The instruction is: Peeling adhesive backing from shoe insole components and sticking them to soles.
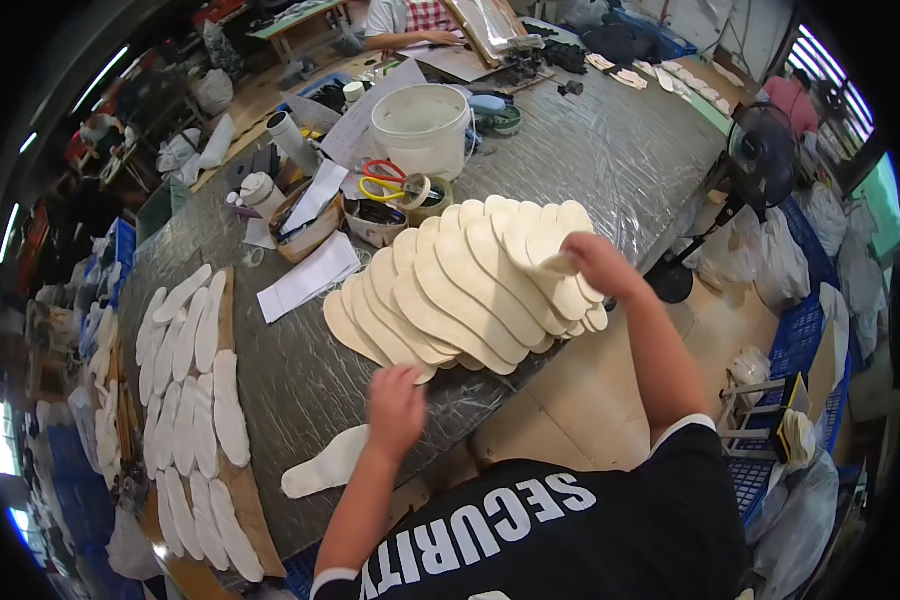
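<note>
A large heap of cream insoles (460, 280) lies overlapping in rows near the table's edge, in front of me. My right hand (598, 262) is at the heap's right end, its fingers closed on the edge of an insole (548, 243) that looks slightly lifted. Beside the heap's near left end is my left hand (397, 408), smeared by motion. Its fingertips are close to the lowest insoles, and I cannot make out whether they hold one. A single white insole (322, 468) lies flat on the table, partly covered by my left forearm.
White insoles (175, 345) lie in rows on a brown board (242, 490) at left. Beyond the heap stand a white bucket (420, 135), yellow-and-red scissors (382, 182), tape rolls, a basket (305, 225) and papers (308, 278). A fan (760, 160) and blue crates (805, 340) are at right; another person sits opposite.
</note>
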A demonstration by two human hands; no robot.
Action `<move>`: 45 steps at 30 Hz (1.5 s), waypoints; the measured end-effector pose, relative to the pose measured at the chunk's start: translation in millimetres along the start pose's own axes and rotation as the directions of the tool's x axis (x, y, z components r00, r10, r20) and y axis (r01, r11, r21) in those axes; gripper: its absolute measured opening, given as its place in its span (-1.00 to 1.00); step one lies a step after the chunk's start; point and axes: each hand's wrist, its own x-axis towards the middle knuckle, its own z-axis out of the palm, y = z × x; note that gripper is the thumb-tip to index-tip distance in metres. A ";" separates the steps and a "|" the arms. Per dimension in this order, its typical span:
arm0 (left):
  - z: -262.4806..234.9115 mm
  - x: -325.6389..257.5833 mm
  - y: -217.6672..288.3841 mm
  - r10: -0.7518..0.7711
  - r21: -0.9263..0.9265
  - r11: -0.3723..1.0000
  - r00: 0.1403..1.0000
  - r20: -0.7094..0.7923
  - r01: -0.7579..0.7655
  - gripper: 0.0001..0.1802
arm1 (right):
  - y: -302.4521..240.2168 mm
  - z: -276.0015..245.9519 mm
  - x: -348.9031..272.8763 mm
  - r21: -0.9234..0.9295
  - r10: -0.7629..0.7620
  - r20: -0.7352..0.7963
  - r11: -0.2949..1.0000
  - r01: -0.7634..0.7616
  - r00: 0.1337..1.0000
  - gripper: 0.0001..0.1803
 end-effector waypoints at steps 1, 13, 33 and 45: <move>5.8 29.9 28.0 0.069 -0.047 0.997 0.998 0.008 -0.068 -0.48 | -6.1 12.0 -9.0 -0.046 -0.055 0.030 0.997 0.057 0.998 -0.85; 108.3 121.3 67.0 0.158 0.065 0.972 0.828 0.538 -0.227 -0.63 | 43.8 25.9 -37.9 0.177 0.179 -0.833 0.983 -0.054 0.524 -0.86; -120.4 1.8 -6.7 -0.387 -0.888 0.272 0.887 0.253 0.372 0.00 | -139.3 207.8 -134.6 0.473 -0.383 -0.361 0.711 0.521 0.850 -0.59; -157.3 -150.9 -59.1 -0.341 0.140 0.939 0.898 0.280 0.313 -0.17 | -158.7 328.1 -157.2 0.709 0.262 0.565 0.329 -0.623 0.782 -0.52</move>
